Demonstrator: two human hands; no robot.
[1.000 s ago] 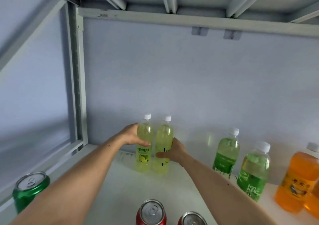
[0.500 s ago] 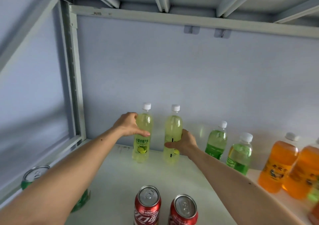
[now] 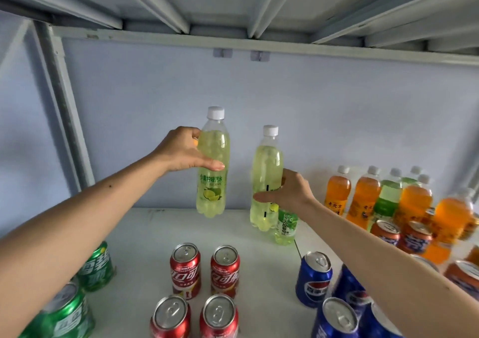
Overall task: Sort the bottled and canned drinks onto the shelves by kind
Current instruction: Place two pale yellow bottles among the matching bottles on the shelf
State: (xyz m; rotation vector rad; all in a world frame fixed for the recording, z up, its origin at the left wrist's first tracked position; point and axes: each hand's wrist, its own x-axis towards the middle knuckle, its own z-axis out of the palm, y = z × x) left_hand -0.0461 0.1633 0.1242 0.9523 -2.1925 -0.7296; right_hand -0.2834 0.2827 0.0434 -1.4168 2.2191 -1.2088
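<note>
Cans crowd the front of the white shelf [image 3: 145, 254]: red Coca-Cola cans [image 3: 185, 270] below the hands, green cans [image 3: 97, 267] under the left forearm, blue Pepsi cans [image 3: 313, 278] under the right. Farther in, the left hand [image 3: 181, 151] grips a pale lime soda bottle [image 3: 213, 166], white-capped, its label bearing Chinese writing and a lime. The right hand [image 3: 290, 192] grips its twin [image 3: 265, 171]. Both now hang higher and wider apart than before. Orange bottles [image 3: 337, 189] stand beyond the right hand.
</note>
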